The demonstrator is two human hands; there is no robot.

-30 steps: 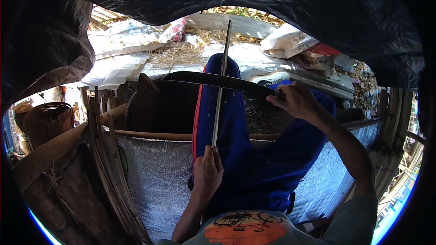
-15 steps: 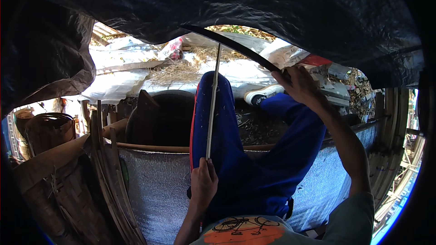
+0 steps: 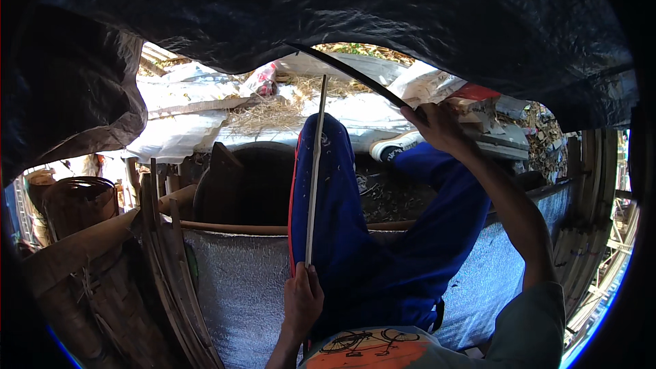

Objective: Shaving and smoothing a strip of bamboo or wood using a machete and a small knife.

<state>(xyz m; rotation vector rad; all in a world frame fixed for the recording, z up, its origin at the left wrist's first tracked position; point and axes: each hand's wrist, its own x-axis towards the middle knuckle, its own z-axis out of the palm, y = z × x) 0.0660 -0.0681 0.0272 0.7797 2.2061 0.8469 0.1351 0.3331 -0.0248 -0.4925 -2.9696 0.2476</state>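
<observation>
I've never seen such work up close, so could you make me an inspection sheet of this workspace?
Surface: silvery sheet, seen left and right of the blue trousers.
Job's things: pale thin strip running over the left trouser leg; long dark blade near its far tip, a gap showing between them.
Clutter: pale scraps between the trouser legs; wooden slats at left.
Left grip: bare hand, closed on the strip's near end.
Right grip: bare hand, closed on the blade's near end.
Cables: nothing seen.
Surroundings: dark sheeting overhead; dry straw ahead.
</observation>
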